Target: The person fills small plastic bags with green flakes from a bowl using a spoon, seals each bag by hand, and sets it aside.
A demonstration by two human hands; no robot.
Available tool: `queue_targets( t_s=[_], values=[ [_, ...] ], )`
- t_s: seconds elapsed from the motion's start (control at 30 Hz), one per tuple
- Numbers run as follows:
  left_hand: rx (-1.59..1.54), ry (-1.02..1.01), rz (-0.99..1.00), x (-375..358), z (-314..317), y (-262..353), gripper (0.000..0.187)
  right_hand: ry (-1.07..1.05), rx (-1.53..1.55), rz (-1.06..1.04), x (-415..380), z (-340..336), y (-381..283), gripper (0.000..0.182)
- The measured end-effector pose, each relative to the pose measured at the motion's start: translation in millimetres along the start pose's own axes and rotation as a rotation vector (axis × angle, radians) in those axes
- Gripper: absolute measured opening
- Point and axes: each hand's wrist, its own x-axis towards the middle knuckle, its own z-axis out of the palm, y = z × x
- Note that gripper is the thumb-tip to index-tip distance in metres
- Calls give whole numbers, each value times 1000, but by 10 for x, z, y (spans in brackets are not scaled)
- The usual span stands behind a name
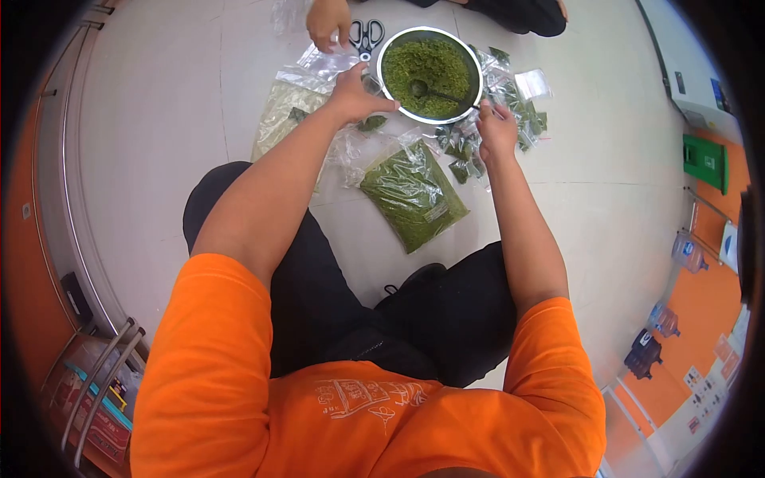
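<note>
A round metal bowl [390, 102] holds chopped green stuff [430, 65], with a dark spoon [420, 88] lying in it. At the bowl's lower right, my right hand [497, 131] has its fingers closed on the spoon's handle. My left hand [356, 99] is at the bowl's left side, thumb and fingers spread apart, the thumb pointing to the rim. Below the bowl lies a clear plastic bag [414, 195] full of green material. Small green packets [460, 149] lie right of it, and a paler bag [279, 115] lies left of my left hand.
Black-handled scissors [366, 38] lie left of the bowl, near another person's hand [327, 24]. That person's dark-clothed leg [526, 14] is beyond the bowl. A clear packet [532, 84] lies at the right. My crossed legs [319, 279] are nearest. Water bottles [663, 319] stand far right.
</note>
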Motion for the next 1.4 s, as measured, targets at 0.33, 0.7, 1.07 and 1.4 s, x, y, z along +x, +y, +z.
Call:
queue_targets(
  t_s=[0.33,0.7,1.07,1.4],
  values=[
    [834,-962,174,-614,-475,340,49,-312,-415,-858,-725,720,-228,23],
    [894,-1086,98,-952,-1351,190,47,-673,-1044,-923,-948,2710,412,39],
    [764,-1020,-6,-1021,-1766,1,46,-525,-1328,-822,-834,2740,171,26],
    [596,-491,-198,-566,-1694,-475,54,-622,-754,-438,-1255,2139,-211,24]
  ],
)
